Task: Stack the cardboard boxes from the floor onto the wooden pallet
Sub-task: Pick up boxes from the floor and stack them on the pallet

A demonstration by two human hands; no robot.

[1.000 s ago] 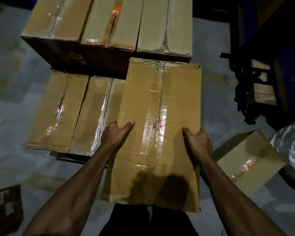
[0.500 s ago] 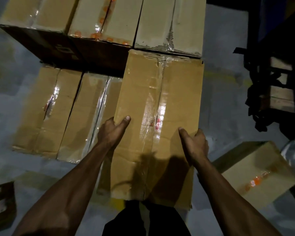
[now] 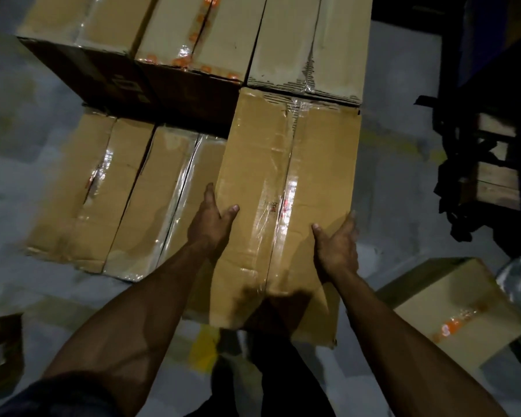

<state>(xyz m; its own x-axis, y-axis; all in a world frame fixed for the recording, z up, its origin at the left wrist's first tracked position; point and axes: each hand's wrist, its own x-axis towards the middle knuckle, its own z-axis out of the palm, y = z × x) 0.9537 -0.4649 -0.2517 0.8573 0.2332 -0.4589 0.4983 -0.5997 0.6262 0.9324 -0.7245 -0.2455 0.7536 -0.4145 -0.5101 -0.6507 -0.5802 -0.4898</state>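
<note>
While the box (image 3: 286, 188) lies flat on the lower boxes (image 3: 127, 194), its far end against the taller stack (image 3: 310, 46), the left hand (image 3: 212, 219) clasps its left edge and the right hand (image 3: 337, 248) clasps its right edge, thumbs on top.

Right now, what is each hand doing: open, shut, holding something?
Left hand: grips the left edge of the taped cardboard box, thumb on top.
Right hand: grips the same box's right edge, thumb on top.
</note>
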